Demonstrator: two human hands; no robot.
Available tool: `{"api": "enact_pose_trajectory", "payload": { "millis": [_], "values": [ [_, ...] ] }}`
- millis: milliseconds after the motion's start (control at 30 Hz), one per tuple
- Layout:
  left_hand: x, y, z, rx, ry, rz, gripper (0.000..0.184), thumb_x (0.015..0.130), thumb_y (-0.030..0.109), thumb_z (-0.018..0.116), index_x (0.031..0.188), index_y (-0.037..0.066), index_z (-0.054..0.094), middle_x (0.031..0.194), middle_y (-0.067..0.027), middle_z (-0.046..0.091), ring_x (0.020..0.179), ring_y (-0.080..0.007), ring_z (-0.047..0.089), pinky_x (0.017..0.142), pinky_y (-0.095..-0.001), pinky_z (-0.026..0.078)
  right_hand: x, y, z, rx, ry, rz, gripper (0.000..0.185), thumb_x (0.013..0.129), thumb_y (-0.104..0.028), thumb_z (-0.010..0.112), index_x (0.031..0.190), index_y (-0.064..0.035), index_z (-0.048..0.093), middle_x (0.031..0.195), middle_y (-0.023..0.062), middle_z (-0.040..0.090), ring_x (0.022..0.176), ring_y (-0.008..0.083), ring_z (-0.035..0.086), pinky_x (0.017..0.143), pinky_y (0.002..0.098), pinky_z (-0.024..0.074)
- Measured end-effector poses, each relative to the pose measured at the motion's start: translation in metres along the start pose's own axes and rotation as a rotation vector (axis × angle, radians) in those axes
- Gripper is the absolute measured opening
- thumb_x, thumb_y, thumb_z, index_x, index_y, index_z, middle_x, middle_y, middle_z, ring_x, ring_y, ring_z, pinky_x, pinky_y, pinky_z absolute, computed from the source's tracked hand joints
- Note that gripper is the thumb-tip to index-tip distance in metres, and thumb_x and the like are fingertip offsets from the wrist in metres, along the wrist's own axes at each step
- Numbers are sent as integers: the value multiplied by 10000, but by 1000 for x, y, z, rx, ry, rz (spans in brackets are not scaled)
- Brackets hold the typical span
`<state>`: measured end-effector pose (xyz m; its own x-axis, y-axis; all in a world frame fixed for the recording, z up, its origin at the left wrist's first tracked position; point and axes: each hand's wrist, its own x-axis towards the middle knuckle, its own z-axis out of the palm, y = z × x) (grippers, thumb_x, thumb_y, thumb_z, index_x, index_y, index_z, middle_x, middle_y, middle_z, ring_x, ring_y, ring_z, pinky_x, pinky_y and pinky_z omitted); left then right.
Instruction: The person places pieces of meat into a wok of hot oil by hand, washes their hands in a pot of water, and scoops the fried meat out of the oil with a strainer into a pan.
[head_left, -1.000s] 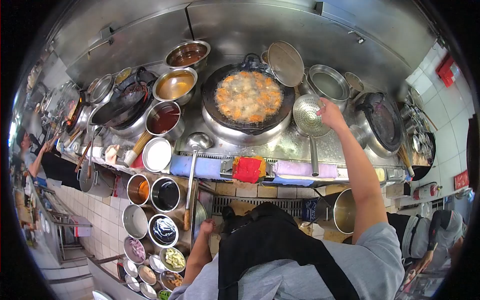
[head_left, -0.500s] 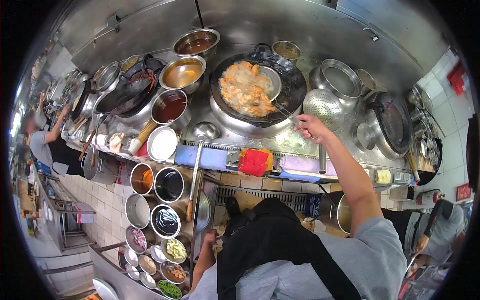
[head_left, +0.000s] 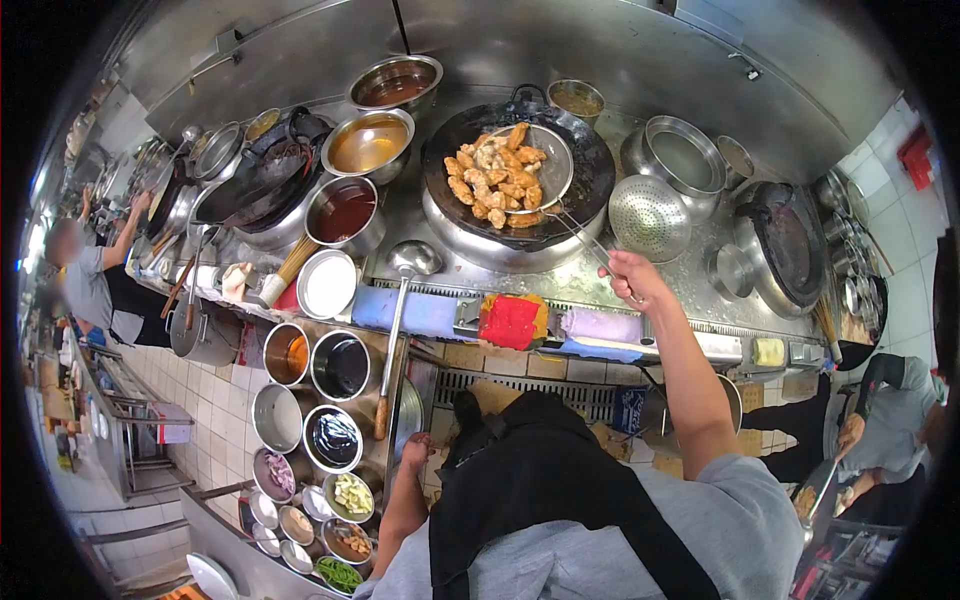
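My right hand [head_left: 638, 278] is closed around the thin metal handle of a wire-mesh strainer [head_left: 555, 165]. Golden-brown fried pieces [head_left: 500, 172] are heaped in the strainer and over its left side. Under them lies a large black wok [head_left: 593, 150] on a steel burner ring; the pieces hide much of its inside. My left hand [head_left: 416, 450] is low at my side, close to the counter edge by the ladle's wooden grip; its fingers are too small and partly hidden to read. A ladle [head_left: 415, 257] rests across the counter front, and a perforated skimmer [head_left: 650, 218] lies right of the wok.
Bowls of brown liquid [head_left: 368, 143] and a dark red sauce pot [head_left: 342, 213] stand left of the wok. Several ingredient containers [head_left: 332, 440] line the left side. Another wok [head_left: 785, 245] sits at right. Co-workers [head_left: 90, 280] stand at far left and at lower right [head_left: 890, 410].
My right hand has moved slightly right and down with the strainer. The fried pieces, in foaming oil before, now show clearly, gathered on the mesh. The co-worker at lower right has shifted.
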<state>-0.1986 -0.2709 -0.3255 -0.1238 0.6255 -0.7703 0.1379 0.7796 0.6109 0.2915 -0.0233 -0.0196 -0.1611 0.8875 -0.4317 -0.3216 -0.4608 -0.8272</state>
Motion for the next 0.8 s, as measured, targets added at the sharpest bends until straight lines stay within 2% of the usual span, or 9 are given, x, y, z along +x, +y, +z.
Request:
{"api": "enact_pose_trajectory", "payload": {
  "millis": [133,233,300,333,400,533,633,700,800],
  "values": [
    [-5,4,-1,77,-49,0,277,827,218,477,1062,74,505,825,-52,595,617,-175,588,481,-291,422,-5,8,-6,47,39,-26,247,868,-59,410,1101,15,373,804,116,531,449,55,356,337,156,272],
    [21,-37,-12,-50,-143,64,264,814,182,489,1047,62,519,814,-62,589,616,-179,581,489,-288,429,-5,15,-11,58,27,-45,258,867,-64,418,1110,-6,357,807,113,528,445,58,356,331,162,268],
    [51,-67,-21,470,-156,786,252,799,137,500,1035,53,525,786,-56,577,605,-185,571,467,-282,422,-6,20,-11,93,17,-46,270,866,-65,421,1119,-9,349,800,107,525,441,59,353,331,165,268],
    [43,-52,-17,472,-155,790,252,799,137,500,1035,53,525,786,-56,577,605,-185,571,467,-282,422,-6,22,-13,112,-6,-52,257,867,-62,418,1111,-11,354,798,103,524,439,60,350,333,166,268],
    [18,-21,-8,-211,-115,10,231,795,110,501,1017,51,526,750,-55,565,580,-178,549,455,-280,413,-7,27,-13,158,-4,-56,248,868,-59,414,1105,-12,355,801,101,524,436,59,348,332,165,269],
    [9,4,-6,-75,-114,17,203,809,110,494,997,41,525,722,-55,555,553,-162,520,454,-282,416,-10,32,-7,300,48,-81,228,869,-61,424,1084,-26,358,785,96,531,429,52,343,332,158,276],
    [4,14,-6,-224,-180,53,192,818,105,475,991,36,523,708,-57,550,529,-146,495,455,-287,418,-18,28,-12,378,76,-120,214,861,-66,449,1062,-49,376,767,91,541,427,48,350,329,154,274],
    [0,25,-3,-152,-183,113,199,816,110,485,998,37,520,719,-53,554,549,-152,521,454,-286,427,-29,24,-23,444,14,-176,193,858,-65,454,1040,-54,393,769,87,544,424,49,355,325,155,265],
    [23,21,-11,-149,-314,72,200,818,134,497,994,44,529,742,-60,566,597,-160,556,479,-286,449,-65,14,-39,407,144,-265,189,858,-66,451,1041,-47,405,767,85,542,423,56,356,328,160,261]
  ]
}}
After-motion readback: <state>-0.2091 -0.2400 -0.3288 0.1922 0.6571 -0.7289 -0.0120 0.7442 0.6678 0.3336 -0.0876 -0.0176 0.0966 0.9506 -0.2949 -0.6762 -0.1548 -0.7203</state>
